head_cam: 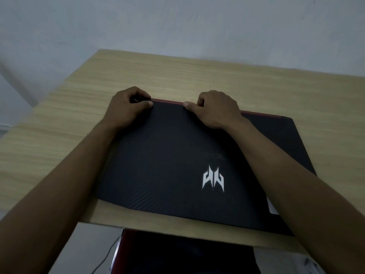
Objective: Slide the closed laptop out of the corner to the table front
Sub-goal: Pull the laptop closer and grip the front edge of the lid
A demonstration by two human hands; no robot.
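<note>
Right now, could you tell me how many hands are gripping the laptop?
2. The left hand hooks the laptop's far red edge near its left corner; the right hand grips the same edge further right.

Lighting: dim, flat, cool grey cast throughout; no distinct source visible. Shadows: soft and faint, a weak dark band under the forearms on the laptop lid. Glare: none; only the pale logo stands out against the black lid. Sharpness: soft overall, wood grain of the desk smeared, wall mottled with noise. Distortion: wide-angle stretch, desk edges splaying outward, forearms swelling toward the lower corners. Hands moderately defined, knuckle detail muddy.
</note>
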